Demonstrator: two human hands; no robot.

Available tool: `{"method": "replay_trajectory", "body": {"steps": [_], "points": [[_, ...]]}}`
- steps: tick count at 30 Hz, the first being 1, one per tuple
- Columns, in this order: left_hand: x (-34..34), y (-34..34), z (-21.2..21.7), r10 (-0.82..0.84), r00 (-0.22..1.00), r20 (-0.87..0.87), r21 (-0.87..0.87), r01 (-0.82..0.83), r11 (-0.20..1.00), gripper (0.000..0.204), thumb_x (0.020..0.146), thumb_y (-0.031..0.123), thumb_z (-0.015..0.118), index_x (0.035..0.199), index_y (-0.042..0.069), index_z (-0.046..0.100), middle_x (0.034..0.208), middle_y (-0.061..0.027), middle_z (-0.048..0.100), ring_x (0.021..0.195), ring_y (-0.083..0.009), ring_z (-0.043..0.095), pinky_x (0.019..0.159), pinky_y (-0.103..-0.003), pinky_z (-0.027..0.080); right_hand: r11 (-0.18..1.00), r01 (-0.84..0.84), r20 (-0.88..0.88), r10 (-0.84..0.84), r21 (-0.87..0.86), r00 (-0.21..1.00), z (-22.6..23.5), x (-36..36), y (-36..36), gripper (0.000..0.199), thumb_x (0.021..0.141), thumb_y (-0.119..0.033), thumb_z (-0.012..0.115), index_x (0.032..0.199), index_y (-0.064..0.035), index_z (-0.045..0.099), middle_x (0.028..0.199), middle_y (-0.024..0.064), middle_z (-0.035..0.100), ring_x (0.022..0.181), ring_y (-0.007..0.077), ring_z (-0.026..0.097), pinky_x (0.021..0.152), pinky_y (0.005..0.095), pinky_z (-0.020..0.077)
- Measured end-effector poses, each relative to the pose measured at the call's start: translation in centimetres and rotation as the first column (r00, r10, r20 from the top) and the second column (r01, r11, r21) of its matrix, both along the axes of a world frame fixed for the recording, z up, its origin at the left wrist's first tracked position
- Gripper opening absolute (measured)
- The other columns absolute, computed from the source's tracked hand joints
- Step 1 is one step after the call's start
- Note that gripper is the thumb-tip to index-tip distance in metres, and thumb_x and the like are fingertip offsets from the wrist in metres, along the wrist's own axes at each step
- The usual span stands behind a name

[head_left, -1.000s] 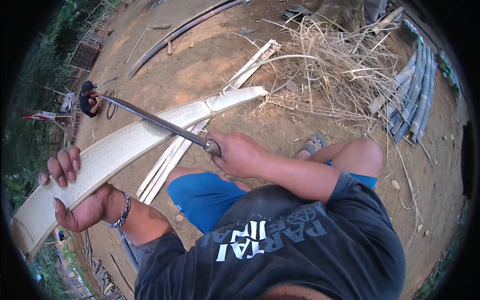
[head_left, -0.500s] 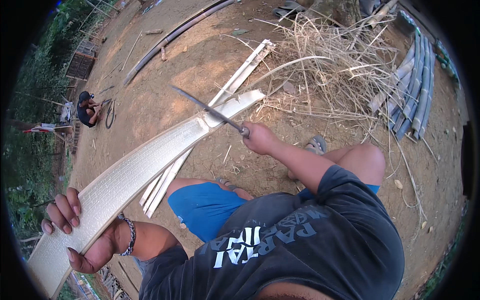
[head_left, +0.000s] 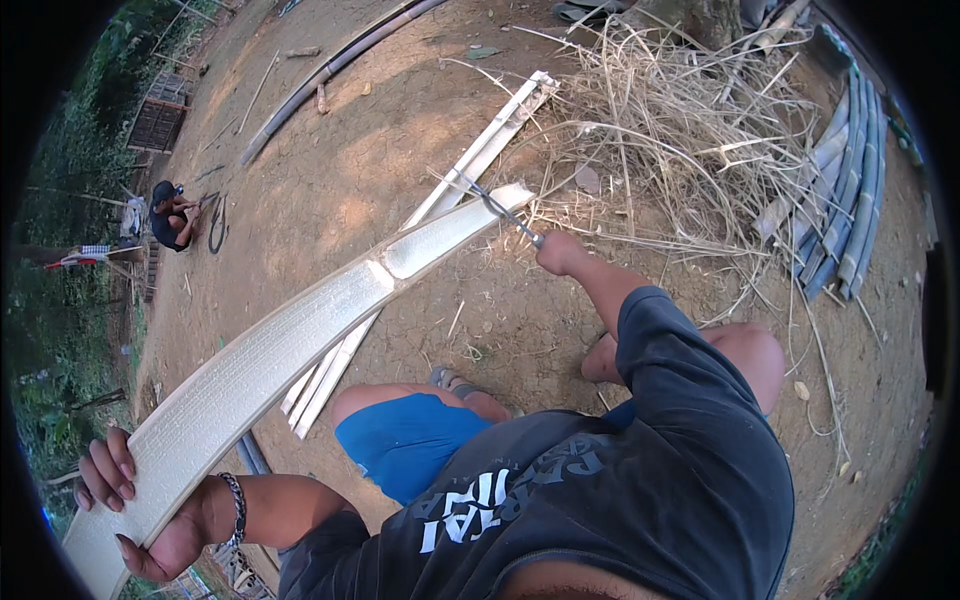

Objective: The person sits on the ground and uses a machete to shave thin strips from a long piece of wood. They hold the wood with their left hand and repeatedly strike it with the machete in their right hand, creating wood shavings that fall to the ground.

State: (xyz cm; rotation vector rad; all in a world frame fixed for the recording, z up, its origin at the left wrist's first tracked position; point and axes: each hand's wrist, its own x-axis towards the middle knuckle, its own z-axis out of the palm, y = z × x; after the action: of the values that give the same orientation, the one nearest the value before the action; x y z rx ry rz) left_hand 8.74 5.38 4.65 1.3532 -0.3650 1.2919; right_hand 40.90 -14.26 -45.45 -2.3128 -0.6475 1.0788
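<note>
We grip the near end of the split bamboo (head_left: pixel 300 330) with our left hand (head_left: pixel 150 510), fingers curled over its edge; it runs up and right over the dirt. Our right hand (head_left: pixel 560 252) is clenched on a knife (head_left: pixel 495 208) whose blade meets the bamboo's far end. Thin slats (head_left: pixel 480 150) lie under it, dry straw (head_left: pixel 690 140) just beyond, poles (head_left: pixel 850 200) to the right, a crouching person (head_left: pixel 168 215) far left.
</note>
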Motion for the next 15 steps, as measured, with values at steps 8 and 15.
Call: {"method": "replay_trajectory", "body": {"steps": [8,15], "points": [[0.2,5.2,1.3,0.05,0.998,-0.041,-0.046,-0.052,0.998,0.042,0.05,0.013,0.056,0.087,-0.001,0.042,0.073,-0.0095,0.041,0.067,-0.02,0.041,0.066,-0.033,0.035,0.869,-0.281,0.121,0.254,0.406,0.96,13.8,-4.7,4.2,0.021,0.079,-0.018,0.056,0.094,-0.0044,0.063,0.092,0.0193,0.066,0.091,0.0365,0.064,0.082,0.0452,0.0503],[2.4,6.4,4.1,0.145,0.987,-0.072,-0.036,-0.148,0.988,0.042,0.041,0.015,0.052,0.078,0.001,0.037,0.068,-0.0108,0.034,0.065,-0.0203,0.035,0.064,-0.034,0.03,0.981,-0.188,0.025,0.189,-0.043,0.982,-4.9,7.8,3.0,0.024,0.079,-0.019,0.057,0.097,-0.0032,0.061,0.089,0.0193,0.067,0.086,0.0375,0.065,0.077,0.0462,0.0514]]}}
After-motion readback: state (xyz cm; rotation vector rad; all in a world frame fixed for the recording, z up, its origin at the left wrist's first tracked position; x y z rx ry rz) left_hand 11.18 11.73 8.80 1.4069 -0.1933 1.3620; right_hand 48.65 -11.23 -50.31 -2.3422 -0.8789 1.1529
